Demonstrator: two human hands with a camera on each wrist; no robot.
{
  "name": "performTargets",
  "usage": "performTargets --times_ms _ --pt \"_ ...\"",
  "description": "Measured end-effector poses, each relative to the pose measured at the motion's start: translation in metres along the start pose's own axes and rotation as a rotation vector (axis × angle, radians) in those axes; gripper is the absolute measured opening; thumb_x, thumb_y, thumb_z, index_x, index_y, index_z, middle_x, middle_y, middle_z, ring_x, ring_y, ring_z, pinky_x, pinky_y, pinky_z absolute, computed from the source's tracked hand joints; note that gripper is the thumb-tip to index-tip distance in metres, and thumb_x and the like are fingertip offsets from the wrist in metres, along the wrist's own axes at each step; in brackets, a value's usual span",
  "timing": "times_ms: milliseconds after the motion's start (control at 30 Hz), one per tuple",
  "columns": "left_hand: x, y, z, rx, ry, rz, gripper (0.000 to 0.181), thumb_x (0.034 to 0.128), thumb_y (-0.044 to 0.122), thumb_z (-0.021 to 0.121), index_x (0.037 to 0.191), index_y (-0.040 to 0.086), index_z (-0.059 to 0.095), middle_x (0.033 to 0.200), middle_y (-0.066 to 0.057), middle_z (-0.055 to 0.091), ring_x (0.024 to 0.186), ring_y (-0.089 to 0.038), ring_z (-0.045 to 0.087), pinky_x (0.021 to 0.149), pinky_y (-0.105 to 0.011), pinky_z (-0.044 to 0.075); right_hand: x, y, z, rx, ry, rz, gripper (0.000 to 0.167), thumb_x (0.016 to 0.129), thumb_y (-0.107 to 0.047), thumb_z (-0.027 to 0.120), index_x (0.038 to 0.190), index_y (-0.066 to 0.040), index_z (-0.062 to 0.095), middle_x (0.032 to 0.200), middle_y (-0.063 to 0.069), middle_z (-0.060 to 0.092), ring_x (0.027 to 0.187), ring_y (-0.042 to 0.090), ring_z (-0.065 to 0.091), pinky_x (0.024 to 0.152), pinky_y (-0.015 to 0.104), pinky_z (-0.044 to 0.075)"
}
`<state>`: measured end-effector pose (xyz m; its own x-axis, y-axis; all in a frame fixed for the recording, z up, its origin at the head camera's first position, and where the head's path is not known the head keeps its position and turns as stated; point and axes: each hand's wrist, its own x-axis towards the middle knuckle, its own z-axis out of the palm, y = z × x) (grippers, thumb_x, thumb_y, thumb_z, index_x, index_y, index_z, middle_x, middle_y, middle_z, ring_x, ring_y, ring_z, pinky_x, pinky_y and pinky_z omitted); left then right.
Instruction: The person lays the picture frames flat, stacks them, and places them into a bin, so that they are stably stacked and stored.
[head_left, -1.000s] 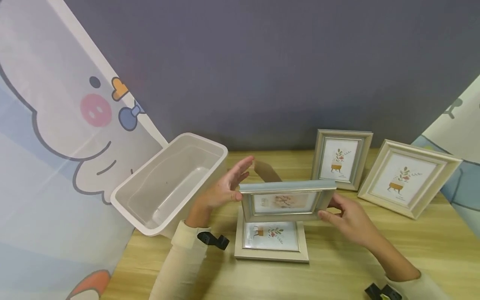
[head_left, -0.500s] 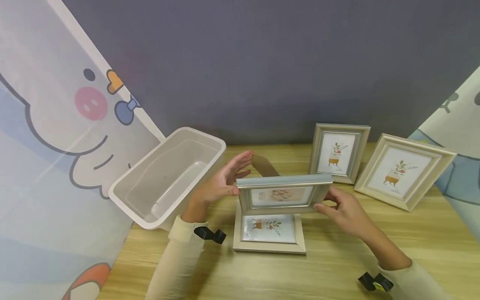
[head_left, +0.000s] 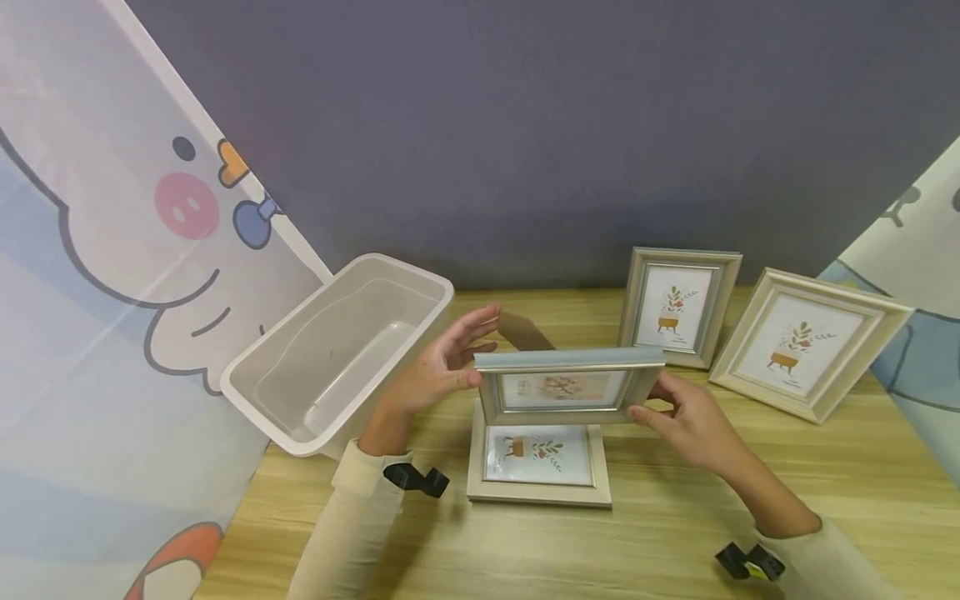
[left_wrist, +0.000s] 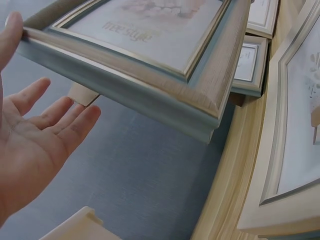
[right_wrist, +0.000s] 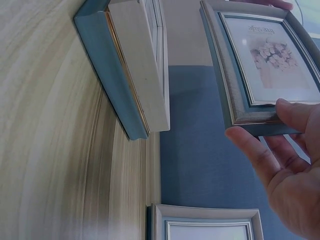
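Observation:
A picture frame (head_left: 573, 357) with a blue-grey edge and a pink blossom print is held tilted above the table. My right hand (head_left: 693, 423) pinches its right edge, thumb on the front and fingers behind. At its left edge, my left hand (head_left: 442, 362) touches the frame with the thumb. The other left fingers (left_wrist: 75, 125) stretch out behind it, near a brown flap (left_wrist: 84, 94) at its back. Below lies a cream picture frame (head_left: 540, 492) with a plant print. In the right wrist view, a blue-edged layer (right_wrist: 107, 65) shows under that cream frame.
An off-white plastic bin (head_left: 337, 292) stands at the left. Two propped frames stand at the back right: a smaller beige and blue-grey frame (head_left: 718, 321) and a larger cream frame (head_left: 750, 337). A dark grey panel (head_left: 525, 142) rises behind the wooden table (head_left: 555, 550).
The head view has shifted slightly, so the things appear a little higher than one second ago. Both hands and the held picture frame keep nearly the same pose.

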<state>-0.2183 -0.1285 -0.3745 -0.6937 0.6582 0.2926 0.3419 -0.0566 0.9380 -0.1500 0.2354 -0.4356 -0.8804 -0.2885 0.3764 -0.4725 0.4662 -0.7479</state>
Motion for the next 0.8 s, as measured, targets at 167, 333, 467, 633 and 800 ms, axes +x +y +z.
performTargets --times_ms 167,333,467,633,800 --pt "-0.002 0.006 0.004 0.033 0.058 -0.009 0.109 0.0818 0.060 0.074 0.158 -0.002 0.025 0.164 -0.027 0.027 0.147 -0.045 0.034 0.119 -0.065 0.029 0.000 -0.001 -0.002 -0.006 0.016 -0.009 0.039 0.084 0.008 0.075 0.120 0.007 0.063 0.103 0.023 0.074 0.098 -0.014 0.060 0.067 0.019 0.060" --pt "-0.008 0.013 0.010 0.084 0.153 -0.019 0.099 0.0827 0.055 0.075 0.152 -0.004 0.035 0.156 -0.027 0.040 0.139 -0.038 0.046 0.118 -0.052 0.038 0.001 -0.002 -0.002 0.015 0.019 -0.012 0.038 0.084 0.009 0.076 0.119 0.007 0.063 0.102 0.024 0.074 0.096 -0.010 0.064 0.067 0.018 0.060" --pt "-0.011 0.016 0.015 0.136 0.246 -0.031 0.075 0.0894 0.031 0.077 0.145 -0.006 0.045 0.144 -0.027 0.052 0.129 -0.022 0.056 0.110 -0.030 0.047 0.000 -0.001 -0.001 0.009 0.015 -0.010 0.036 0.085 0.001 0.078 0.118 0.004 0.064 0.099 0.022 0.076 0.091 0.002 0.071 0.066 0.017 0.059" --pt "-0.012 0.018 0.021 0.181 0.330 -0.037 0.051 0.0904 -0.004 0.070 0.137 -0.010 0.051 0.126 -0.031 0.061 0.107 -0.006 0.062 0.093 -0.022 0.054 -0.001 -0.001 0.001 0.010 0.013 -0.009 0.037 0.086 -0.001 0.078 0.119 0.002 0.064 0.100 0.021 0.076 0.090 0.004 0.072 0.065 0.017 0.059" --pt "-0.015 0.017 0.025 0.183 0.385 -0.017 0.045 0.0882 -0.010 0.069 0.130 -0.015 0.054 0.118 -0.034 0.062 0.098 -0.003 0.063 0.087 -0.020 0.057 -0.002 -0.001 0.006 0.042 0.008 -0.007 0.044 0.085 0.001 0.079 0.125 0.004 0.062 0.103 0.023 0.074 0.094 -0.001 0.069 0.063 0.019 0.059"
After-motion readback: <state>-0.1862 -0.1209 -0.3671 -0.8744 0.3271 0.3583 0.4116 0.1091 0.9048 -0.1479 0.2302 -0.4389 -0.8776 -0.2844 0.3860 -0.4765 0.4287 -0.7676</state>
